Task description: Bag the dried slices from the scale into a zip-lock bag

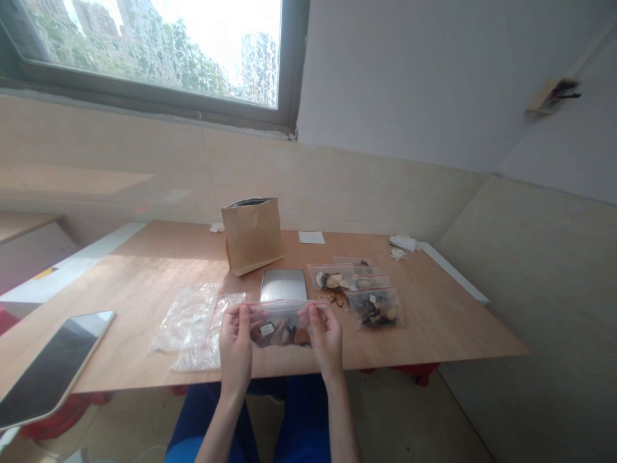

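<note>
Between my two hands a clear zip-lock bag (279, 329) with a red strip along its top is stretched out. Dark and tan dried pieces and a small white packet show inside it. My left hand (236, 337) pinches the top left corner, thumb on the near side. At the top right corner my right hand (326, 334) pinches in the same way. Just behind the bag lies a flat silver scale (283, 283), partly hidden by it. Some loose dried slices (336, 298) rest on the table right of the scale.
Filled zip-lock bags (376, 310) lie to the right. Empty clear bags (187, 318) spread on the left, near a phone (53, 363) held above the table edge. An open brown paper pouch (253, 236) stands behind the scale; a white paper (312, 237) lies near the wall.
</note>
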A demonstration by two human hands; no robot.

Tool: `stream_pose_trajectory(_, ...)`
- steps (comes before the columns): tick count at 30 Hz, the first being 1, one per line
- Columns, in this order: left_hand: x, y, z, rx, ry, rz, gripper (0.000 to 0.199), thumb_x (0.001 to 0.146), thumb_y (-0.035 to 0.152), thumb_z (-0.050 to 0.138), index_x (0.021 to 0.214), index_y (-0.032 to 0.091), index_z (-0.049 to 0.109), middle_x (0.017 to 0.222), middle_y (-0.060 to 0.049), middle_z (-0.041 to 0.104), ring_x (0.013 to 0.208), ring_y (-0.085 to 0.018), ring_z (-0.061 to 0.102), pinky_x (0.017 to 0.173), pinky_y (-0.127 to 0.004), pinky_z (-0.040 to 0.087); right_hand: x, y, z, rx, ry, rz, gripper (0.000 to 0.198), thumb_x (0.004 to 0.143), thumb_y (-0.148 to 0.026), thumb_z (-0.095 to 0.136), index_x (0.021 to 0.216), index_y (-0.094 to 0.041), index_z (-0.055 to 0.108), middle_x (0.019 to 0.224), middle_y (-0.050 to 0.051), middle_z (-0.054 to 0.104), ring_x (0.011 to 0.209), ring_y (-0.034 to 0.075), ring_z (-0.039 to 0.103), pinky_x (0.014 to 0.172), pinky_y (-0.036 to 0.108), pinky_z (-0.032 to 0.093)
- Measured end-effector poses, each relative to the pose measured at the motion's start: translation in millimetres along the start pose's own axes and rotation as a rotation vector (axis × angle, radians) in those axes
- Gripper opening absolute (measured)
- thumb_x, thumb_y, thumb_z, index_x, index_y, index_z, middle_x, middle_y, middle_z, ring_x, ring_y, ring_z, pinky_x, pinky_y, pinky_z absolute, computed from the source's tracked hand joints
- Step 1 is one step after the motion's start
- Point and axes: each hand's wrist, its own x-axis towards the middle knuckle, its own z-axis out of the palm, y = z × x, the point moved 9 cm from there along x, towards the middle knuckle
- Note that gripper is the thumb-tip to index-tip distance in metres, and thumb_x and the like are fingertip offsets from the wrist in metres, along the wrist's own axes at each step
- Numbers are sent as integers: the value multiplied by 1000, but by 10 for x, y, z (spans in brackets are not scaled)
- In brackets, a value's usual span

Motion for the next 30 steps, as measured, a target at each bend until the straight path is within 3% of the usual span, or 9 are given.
stream_pose_trajectory(4, -14, 47, 64, 43, -110, 28, 31, 75, 45, 60, 85, 16, 60, 85, -5, 67, 81, -17, 64, 69, -25, 50, -13, -3, -59, 1, 51, 5, 27, 83, -42, 54, 80, -17, 60, 72, 2, 65, 61, 11, 56, 60, 22, 47)
stream_pose_trajectory(7, -20, 111, 87, 108, -156, 65, 29, 73, 44, 62, 79, 16, 65, 80, -4, 66, 77, -17, 62, 67, -24, 48, -19, 3, -95, 19, 60, 19, 27, 82, -43, 55, 82, -16, 60, 73, 2, 65, 62, 12, 57, 61, 24, 48)
stream_pose_trajectory(18, -46, 58, -30, 50, -35, 43, 26, 72, 40, 64, 76, 15, 62, 72, -2, 63, 71, -13, 56, 64, -21, 44, -63, -76, -101, -27, 79, 4, 27, 79, -42, 58, 80, -15, 62, 73, 3, 67, 61, 12, 58, 61, 24, 48)
stream_pose_trajectory(22, -69, 7, 46, -66, -97, -18, 25, 73, 40, 63, 78, 15, 60, 71, -1, 63, 68, -12, 56, 60, -19, 43, -62, -51, -110, 2, 101, 0, 27, 80, -42, 57, 78, -16, 61, 71, 3, 68, 60, 11, 57, 61, 23, 47)
stream_pose_trajectory(26, -90, -29, 130, -123, -192, -65, 28, 70, 40, 66, 80, 14, 62, 75, -3, 65, 72, -13, 58, 65, -22, 45, -49, -26, -26, 52, 11, 26, 26, 76, -41, 62, 87, -17, 63, 75, 4, 70, 66, 14, 62, 62, 24, 49)
stream_pose_trajectory(30, -83, -52, 140, -65, -233, -64, 29, 69, 39, 67, 84, 14, 64, 77, -3, 65, 72, -14, 59, 65, -23, 46, -39, -66, 72, 45, -87, 10, 23, 76, -38, 63, 76, -16, 68, 78, 6, 70, 76, 17, 64, 73, 28, 50)
